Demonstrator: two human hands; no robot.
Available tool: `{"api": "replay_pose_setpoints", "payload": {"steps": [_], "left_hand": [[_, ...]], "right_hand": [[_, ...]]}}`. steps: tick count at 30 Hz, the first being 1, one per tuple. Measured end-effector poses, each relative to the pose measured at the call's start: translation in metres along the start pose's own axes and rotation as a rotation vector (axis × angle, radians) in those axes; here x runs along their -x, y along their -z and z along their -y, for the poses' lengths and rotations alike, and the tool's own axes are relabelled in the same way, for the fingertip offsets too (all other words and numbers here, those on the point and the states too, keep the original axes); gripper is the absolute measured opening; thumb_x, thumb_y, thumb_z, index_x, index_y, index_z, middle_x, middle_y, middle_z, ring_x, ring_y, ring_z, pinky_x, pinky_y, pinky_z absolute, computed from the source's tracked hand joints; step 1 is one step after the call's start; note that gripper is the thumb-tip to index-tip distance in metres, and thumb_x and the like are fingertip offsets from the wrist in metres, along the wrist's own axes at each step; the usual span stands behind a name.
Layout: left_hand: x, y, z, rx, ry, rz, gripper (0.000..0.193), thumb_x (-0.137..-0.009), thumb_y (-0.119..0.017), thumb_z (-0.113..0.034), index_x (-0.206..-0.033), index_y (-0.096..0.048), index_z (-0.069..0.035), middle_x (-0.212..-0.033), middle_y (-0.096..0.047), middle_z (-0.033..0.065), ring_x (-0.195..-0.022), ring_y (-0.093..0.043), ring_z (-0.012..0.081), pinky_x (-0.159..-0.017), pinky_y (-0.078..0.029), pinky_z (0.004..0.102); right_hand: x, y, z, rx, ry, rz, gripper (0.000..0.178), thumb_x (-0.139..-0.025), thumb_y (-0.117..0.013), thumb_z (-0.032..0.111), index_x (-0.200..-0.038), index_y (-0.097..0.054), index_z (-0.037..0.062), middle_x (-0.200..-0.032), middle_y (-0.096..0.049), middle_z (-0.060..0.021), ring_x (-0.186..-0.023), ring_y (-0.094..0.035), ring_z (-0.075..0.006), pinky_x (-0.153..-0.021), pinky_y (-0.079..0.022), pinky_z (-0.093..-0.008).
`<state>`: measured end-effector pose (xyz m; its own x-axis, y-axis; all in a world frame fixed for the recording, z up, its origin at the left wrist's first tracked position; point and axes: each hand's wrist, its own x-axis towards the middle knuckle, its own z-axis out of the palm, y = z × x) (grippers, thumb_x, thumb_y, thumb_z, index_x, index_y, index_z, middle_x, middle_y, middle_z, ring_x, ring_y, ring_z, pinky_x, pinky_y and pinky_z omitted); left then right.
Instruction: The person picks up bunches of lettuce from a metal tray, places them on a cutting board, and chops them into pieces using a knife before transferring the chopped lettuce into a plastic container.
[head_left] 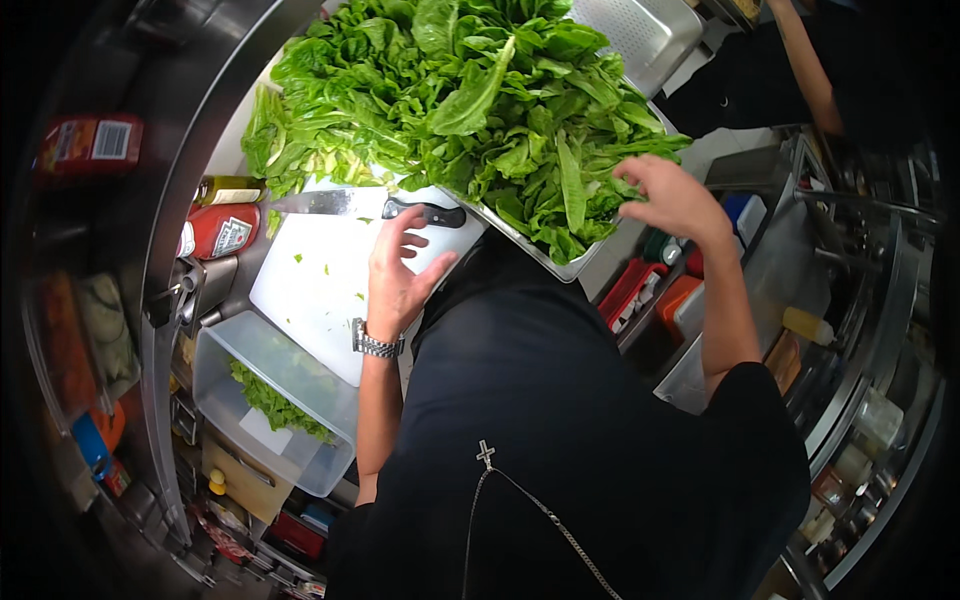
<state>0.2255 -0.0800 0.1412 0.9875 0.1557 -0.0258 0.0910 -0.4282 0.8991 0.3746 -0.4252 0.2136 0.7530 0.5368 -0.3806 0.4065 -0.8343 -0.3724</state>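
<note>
A big heap of green romaine lettuce leaves (470, 100) fills a metal tray (525, 240) and spills toward the far end of a white cutting board (310, 280). Across the board lies a knife (315, 202), its black handle pointing right. My left hand (395, 280), with a metal watch at the wrist, hovers over the board just below that handle; it is open, fingers apart and slightly bent. At the tray's right side, my right hand (675, 200) reaches to the edge of the lettuce, open, with thumb and fingers apart and nothing visible in them.
A clear plastic tub (215, 360) with cut lettuce (275, 405) stands at the board's near left. Red sauce bottles (225, 232) line the left side, below a metal shelf edge (185, 160). Another person's arm (808, 70) shows at far right, beyond a steel counter (750, 290).
</note>
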Motion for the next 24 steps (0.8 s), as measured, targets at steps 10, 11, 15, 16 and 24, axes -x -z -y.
{"api": "replay_pose_setpoints", "payload": {"steps": [10,11,15,16,24], "left_hand": [[-0.039,-0.073,-0.056,-0.623,-0.32,0.124,0.048,-0.083,-0.077,-0.036,-0.111,-0.064,0.001,-0.108,-0.064,0.0162,-0.091,-0.06,0.0342,-0.081,-0.051,0.0421],[-0.041,-0.081,-0.056,-0.717,-0.301,0.146,0.058,-0.084,-0.07,-0.05,-0.104,-0.064,0.004,-0.1,-0.065,0.0183,-0.088,-0.06,0.0346,-0.078,-0.05,0.0437],[-0.047,-0.1,-0.058,-0.711,-0.273,0.289,0.059,-0.087,-0.065,-0.053,-0.098,-0.063,0.005,-0.083,-0.066,0.0202,-0.086,-0.061,0.0372,-0.079,-0.05,0.0442],[-0.046,-0.103,-0.057,-0.709,-0.27,0.288,0.059,-0.087,-0.065,-0.053,-0.098,-0.063,0.005,-0.083,-0.066,0.0202,-0.086,-0.061,0.0372,-0.079,-0.05,0.0442],[-0.033,-0.111,-0.048,-0.178,-0.175,0.464,0.059,-0.085,-0.072,-0.04,-0.124,-0.058,0.003,-0.129,-0.056,0.0259,-0.114,-0.057,0.0417,-0.099,-0.047,0.0454]], "right_hand": [[-0.044,-0.053,0.006,-0.023,-0.265,-0.202,0.067,-0.092,-0.057,0.058,-0.133,-0.056,0.0052,-0.123,-0.06,-0.0207,-0.115,-0.059,-0.0378,-0.099,-0.045,-0.0445],[-0.052,-0.058,0.008,0.074,-0.373,-0.09,0.075,-0.09,-0.053,0.064,-0.136,-0.053,0.0054,-0.126,-0.059,-0.0228,-0.115,-0.059,-0.0389,-0.099,-0.045,-0.0454],[-0.069,-0.065,0.017,-0.036,-0.451,0.104,0.091,-0.087,-0.047,0.074,-0.144,-0.045,0.0032,-0.13,-0.057,-0.0293,-0.12,-0.058,-0.0412,-0.101,-0.045,-0.0469],[-0.073,-0.066,0.018,-0.209,-0.436,0.143,0.091,-0.087,-0.047,0.073,-0.143,-0.045,0.002,-0.13,-0.058,-0.0298,-0.122,-0.057,-0.0413,-0.102,-0.045,-0.0466],[-0.074,-0.049,0.023,0.079,-0.362,0.084,0.085,-0.082,-0.062,0.063,-0.14,-0.049,0.0024,-0.121,-0.061,-0.0285,-0.116,-0.059,-0.0404,-0.099,-0.047,-0.0442]]}}
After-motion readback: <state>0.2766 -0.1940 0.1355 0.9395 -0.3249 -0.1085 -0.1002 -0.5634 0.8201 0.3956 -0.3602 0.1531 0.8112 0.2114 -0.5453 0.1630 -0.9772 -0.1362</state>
